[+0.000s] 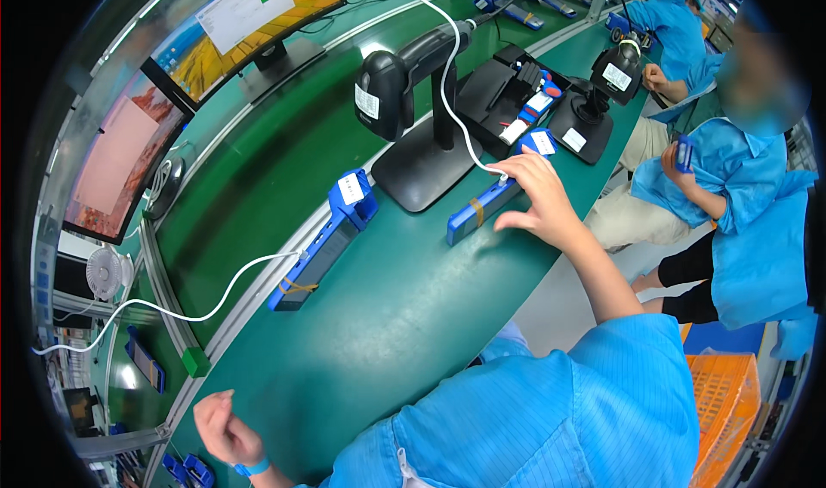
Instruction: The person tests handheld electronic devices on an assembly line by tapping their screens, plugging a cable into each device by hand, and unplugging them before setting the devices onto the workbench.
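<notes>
My right hand [544, 202] reaches over a blue handheld scanner terminal [482, 211] on the green bench. Its fingers lie by the white cable's plug [499, 177] on the terminal, and the thumb is spread away from them. Whether the fingertips press on the plug is hidden. An elastic band wraps this terminal's lower end. A second blue terminal [323, 249], also banded and with a white cable [232, 309] at its side, rests to the left. My left hand [225, 428] hovers at the bench's lower left, fingers curled, nothing visible in them.
Beyond the terminals stand a black scanner on a stand [387, 92], a black tray [490, 101] of parts and another stand-mounted scanner [615, 75]. Two monitors [249, 15] are at upper left. Co-workers in blue [731, 170] sit at right, near an orange crate [723, 402].
</notes>
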A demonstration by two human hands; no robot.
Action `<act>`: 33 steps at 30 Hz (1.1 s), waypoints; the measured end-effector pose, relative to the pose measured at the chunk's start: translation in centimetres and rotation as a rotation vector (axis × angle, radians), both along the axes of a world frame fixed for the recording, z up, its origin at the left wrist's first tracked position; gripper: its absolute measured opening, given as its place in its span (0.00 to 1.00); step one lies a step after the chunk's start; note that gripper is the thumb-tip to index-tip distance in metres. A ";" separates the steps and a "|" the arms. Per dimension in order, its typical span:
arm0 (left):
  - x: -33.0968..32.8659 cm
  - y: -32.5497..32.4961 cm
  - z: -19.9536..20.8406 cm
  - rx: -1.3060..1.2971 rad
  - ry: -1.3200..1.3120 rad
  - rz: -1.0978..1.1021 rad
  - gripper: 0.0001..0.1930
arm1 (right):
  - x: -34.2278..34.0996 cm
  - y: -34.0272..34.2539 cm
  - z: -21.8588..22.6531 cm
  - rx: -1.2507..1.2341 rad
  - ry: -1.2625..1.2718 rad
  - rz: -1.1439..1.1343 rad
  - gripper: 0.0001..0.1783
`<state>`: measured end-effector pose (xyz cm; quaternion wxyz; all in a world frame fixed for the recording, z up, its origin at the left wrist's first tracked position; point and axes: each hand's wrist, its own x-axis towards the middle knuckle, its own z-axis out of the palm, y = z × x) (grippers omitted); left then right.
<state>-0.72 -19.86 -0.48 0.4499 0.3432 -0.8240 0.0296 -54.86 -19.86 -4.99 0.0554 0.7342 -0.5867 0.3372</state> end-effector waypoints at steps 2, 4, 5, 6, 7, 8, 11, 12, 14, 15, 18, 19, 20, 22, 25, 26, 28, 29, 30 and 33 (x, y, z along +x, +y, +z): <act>-1.8 -0.3 0.0 0.004 0.014 -0.010 0.16 | -0.2 0.0 0.1 0.053 -0.161 -0.017 0.21; -3.7 -0.5 0.1 0.065 -0.165 -0.117 0.17 | 0.4 -0.7 0.3 -0.085 -0.131 -0.046 0.06; -4.6 -0.7 0.1 0.098 -0.199 -0.183 0.18 | 0.9 -0.7 0.6 -0.086 -0.079 -0.028 0.06; -5.7 -0.9 0.3 0.142 -0.244 -0.227 0.16 | 1.6 -0.8 0.8 -0.083 -0.025 -0.009 0.06; -6.7 -0.8 0.2 0.187 -0.257 -0.233 0.16 | 3.1 -0.6 1.0 -0.130 -0.003 0.013 0.08; -7.7 -0.7 0.2 0.232 -0.271 -0.239 0.17 | 4.5 -0.7 1.2 -0.150 -0.009 0.057 0.09; -11.0 -0.5 0.6 0.373 -0.266 -0.269 0.24 | 9.4 -0.4 0.9 -0.160 -0.066 0.184 0.10; -12.0 -0.5 0.8 0.371 -0.261 -0.274 0.24 | 11.0 -0.2 1.2 -0.184 -0.017 0.224 0.10; -13.6 -0.2 1.1 0.523 -0.337 -0.315 0.31 | 14.1 -0.1 0.2 -0.204 -0.032 0.332 0.11; -14.1 -0.1 0.6 0.559 -0.384 -0.302 0.34 | 15.5 0.2 0.0 -0.213 -0.040 0.359 0.10; -15.1 0.1 -1.8 0.587 -0.421 -0.206 0.22 | 17.9 0.3 -0.3 -0.175 -0.198 0.453 0.10; -14.9 0.0 -2.1 0.585 -0.417 -0.204 0.22 | 18.0 0.4 -0.2 -0.176 -0.195 0.456 0.10; -14.8 0.0 -2.1 0.498 -0.384 -0.197 0.19 | 18.0 0.5 -0.1 -0.164 -0.229 0.461 0.10; -14.9 0.2 -1.7 0.420 -0.341 -0.192 0.15 | 18.0 0.9 0.0 -0.141 -0.258 0.466 0.10; -14.9 0.3 -0.6 0.385 -0.277 -0.226 0.15 | 18.1 1.5 0.8 -0.153 -0.331 0.483 0.08; -14.6 0.0 -0.8 0.420 -0.281 -0.223 0.14 | 18.2 2.0 1.2 -0.139 -0.602 0.477 0.08; -13.6 -0.4 -1.6 0.573 -0.261 -0.177 0.13 | 18.0 2.2 2.3 -0.106 -0.874 0.477 0.09; -12.9 0.1 -1.9 0.591 -0.226 -0.156 0.14 | 17.7 1.9 3.2 -0.205 -0.768 0.502 0.11; -11.8 0.4 -1.8 0.606 -0.199 -0.131 0.14 | 17.6 1.2 3.5 -0.308 -0.671 0.526 0.12; -7.1 2.0 0.2 0.792 -0.057 -0.066 0.15 | 16.7 -1.1 3.4 -0.393 -0.492 0.484 0.14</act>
